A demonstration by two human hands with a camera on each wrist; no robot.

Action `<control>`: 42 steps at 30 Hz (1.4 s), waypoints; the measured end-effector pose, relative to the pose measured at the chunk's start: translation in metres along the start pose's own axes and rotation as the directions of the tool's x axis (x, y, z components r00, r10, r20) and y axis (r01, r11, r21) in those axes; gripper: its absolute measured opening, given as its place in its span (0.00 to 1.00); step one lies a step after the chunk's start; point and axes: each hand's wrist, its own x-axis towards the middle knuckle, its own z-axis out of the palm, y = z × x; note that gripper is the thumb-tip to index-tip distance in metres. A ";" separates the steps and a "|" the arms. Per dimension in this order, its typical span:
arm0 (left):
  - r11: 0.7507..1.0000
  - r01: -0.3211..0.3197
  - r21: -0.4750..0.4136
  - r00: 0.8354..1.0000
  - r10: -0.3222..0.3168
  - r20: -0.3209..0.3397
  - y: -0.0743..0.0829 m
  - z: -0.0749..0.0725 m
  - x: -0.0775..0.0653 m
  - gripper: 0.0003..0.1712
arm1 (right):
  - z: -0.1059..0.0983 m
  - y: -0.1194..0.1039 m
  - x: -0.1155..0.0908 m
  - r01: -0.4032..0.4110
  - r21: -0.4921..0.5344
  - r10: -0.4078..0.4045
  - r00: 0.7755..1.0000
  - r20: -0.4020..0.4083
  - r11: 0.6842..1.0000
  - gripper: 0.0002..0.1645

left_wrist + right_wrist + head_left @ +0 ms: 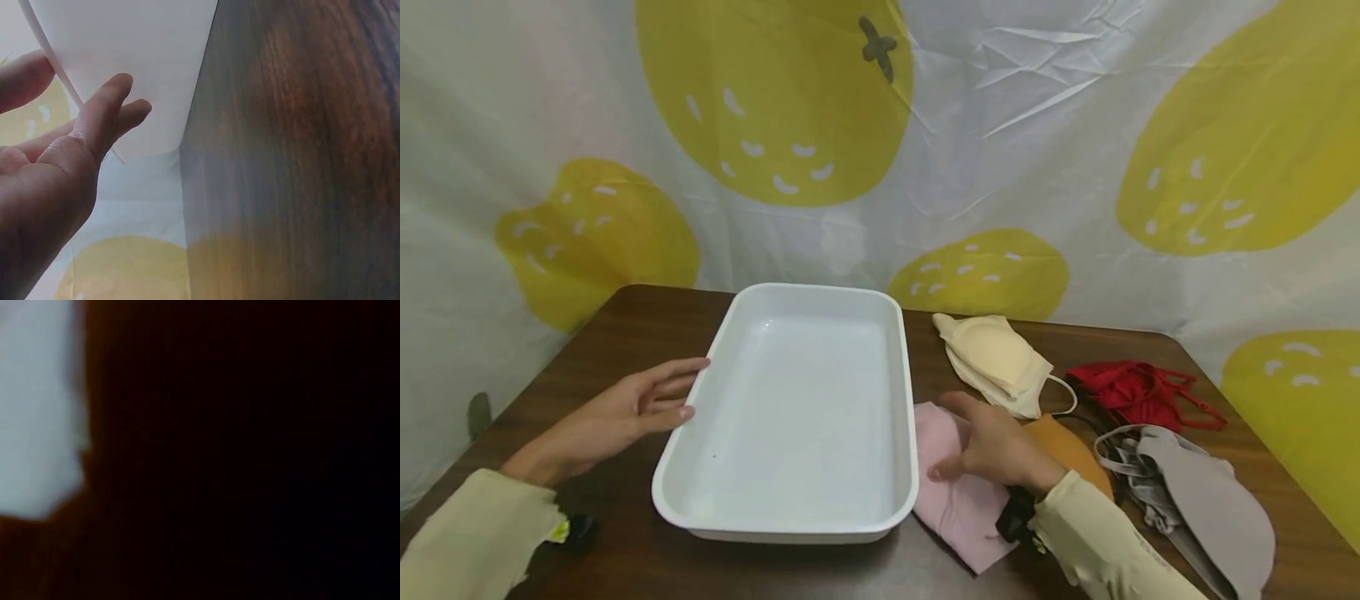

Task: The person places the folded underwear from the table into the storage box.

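Note:
A white rectangular tray [786, 527] with raised walls sits on the table, its inside bare. My left hand [602, 417] is at its left rim, fingers extended and thumb apart from them. In the left wrist view the left hand [62, 150] has fingertips right at the rim and against the outer wall of the tray [144, 44]. To the right of the tray lies a pink bra [955, 508], partly hidden by my right hand [1000, 446]. That hand reaches over the bra, thumb and fingers spread. The right wrist view is mostly dark and blurred.
An orange garment [1071, 450] lies beside the right wrist, partly covered. Beyond it are a cream bra [992, 358], a red strappy bra [1127, 392] and a grey bra [1210, 500]. A fruit-patterned curtain [820, 242] hangs behind the brown table [662, 321].

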 end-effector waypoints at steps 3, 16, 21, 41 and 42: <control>1.000 0.000 0.002 1.000 0.000 -0.001 0.000 0.000 0.000 0.41 | 0.000 -0.001 0.001 -0.022 0.006 0.022 0.999 0.026 1.000 0.57; 1.000 0.005 -0.004 1.000 -0.005 0.008 0.000 0.001 0.000 0.41 | -0.002 0.007 0.001 0.085 0.358 -0.106 0.993 0.041 0.930 0.55; 1.000 0.010 0.015 1.000 -0.010 0.007 0.000 0.000 -0.001 0.41 | -0.003 0.009 0.001 0.070 0.484 -0.126 0.988 0.085 0.872 0.48; 0.999 0.011 0.031 1.000 -0.011 0.011 0.002 -0.002 0.001 0.41 | -0.045 0.007 -0.005 -0.052 0.482 0.012 0.996 0.086 0.875 0.40; 0.999 0.015 0.033 1.000 -0.016 0.013 0.002 -0.002 0.001 0.42 | -0.049 0.007 -0.005 -0.055 0.471 0.018 0.996 0.083 0.880 0.40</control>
